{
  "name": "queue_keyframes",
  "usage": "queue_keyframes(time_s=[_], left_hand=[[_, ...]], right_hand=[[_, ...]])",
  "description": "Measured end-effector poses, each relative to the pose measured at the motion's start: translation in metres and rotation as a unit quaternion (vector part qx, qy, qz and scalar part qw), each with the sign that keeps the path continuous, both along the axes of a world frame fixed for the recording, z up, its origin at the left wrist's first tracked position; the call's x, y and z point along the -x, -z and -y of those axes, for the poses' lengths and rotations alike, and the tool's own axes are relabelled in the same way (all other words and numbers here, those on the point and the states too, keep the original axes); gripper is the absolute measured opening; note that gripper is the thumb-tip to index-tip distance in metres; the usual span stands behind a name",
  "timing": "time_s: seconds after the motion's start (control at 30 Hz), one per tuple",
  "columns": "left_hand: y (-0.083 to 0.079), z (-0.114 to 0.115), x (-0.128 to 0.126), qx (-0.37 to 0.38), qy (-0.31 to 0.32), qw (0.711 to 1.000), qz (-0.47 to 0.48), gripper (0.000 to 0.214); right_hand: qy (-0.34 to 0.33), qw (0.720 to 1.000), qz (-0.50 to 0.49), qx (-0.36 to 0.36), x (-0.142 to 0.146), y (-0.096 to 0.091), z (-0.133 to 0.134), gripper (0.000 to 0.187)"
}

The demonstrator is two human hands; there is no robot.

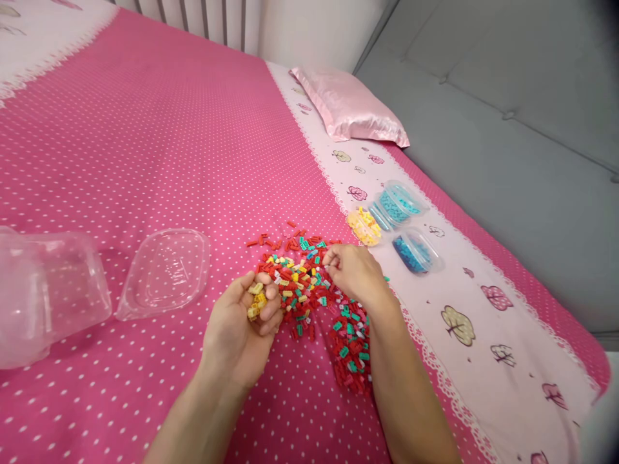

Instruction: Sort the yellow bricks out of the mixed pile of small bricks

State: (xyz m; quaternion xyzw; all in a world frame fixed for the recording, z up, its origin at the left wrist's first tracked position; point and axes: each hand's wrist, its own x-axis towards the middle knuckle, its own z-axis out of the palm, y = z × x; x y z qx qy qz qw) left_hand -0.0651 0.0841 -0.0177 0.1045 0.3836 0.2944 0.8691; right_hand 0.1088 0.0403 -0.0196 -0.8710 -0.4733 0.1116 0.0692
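My left hand (244, 325) is cupped palm up, its fingers curled round several small yellow building bricks (257, 301). Beside it spreads a loose pile of small building bricks (300, 283), mostly red, with green, yellow, white and a few blue ones mixed in. Over the right part of the pile is my right hand (352, 270), back upward, with thumb and forefinger pinched together at the bricks. Whatever lies between those fingertips is too small to make out. My right forearm hides part of the pile's right edge.
Right of the pile stand clear tubs: one with yellow bricks (365, 227), a tub of turquoise bricks (399, 203) and a tub of blue bricks (413, 251). A clear lid (167, 274) and large clear containers (53, 296) lie left. A pink pillow (351, 103) rests farther back on the bed.
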Motion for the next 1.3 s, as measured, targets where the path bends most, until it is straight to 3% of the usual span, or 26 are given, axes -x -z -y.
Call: queue_keyframes(time_s=[0.1,0.27,0.5,0.7,0.83,0.93,1.1,1.3], left_hand=[[0.000,0.000,0.000,0.000,0.001,1.000,0.000,0.026],[0.000,0.000,0.000,0.002,-0.002,1.000,0.002,0.027],[0.001,0.001,-0.001,0.000,-0.005,1.000,0.002,0.026],[0.001,0.000,0.000,-0.003,-0.005,1.000,-0.004,0.027],[0.000,0.000,0.000,-0.006,-0.009,1.000,0.000,0.027],[-0.001,0.001,-0.001,-0.006,-0.016,1.000,-0.013,0.027],[-0.003,0.002,-0.004,0.007,-0.025,0.999,-0.033,0.025],[0.000,0.002,-0.003,0.016,-0.004,1.000,-0.018,0.025]], right_hand=[[-0.043,0.998,-0.047,-0.014,0.003,0.003,-0.003,0.014],[-0.001,1.000,-0.010,0.023,0.008,0.010,-0.009,0.017],[0.006,0.998,0.033,0.049,0.011,0.011,-0.010,0.015],[-0.015,1.000,0.008,0.021,0.009,0.004,-0.005,0.015],[-0.016,0.999,-0.018,-0.041,0.004,-0.002,0.000,0.016],[-0.024,0.989,-0.072,-0.130,0.006,-0.012,0.005,0.013],[-0.103,0.936,-0.167,-0.292,0.023,-0.037,0.018,0.013],[-0.169,0.873,-0.205,-0.409,0.044,-0.058,0.032,0.011]])
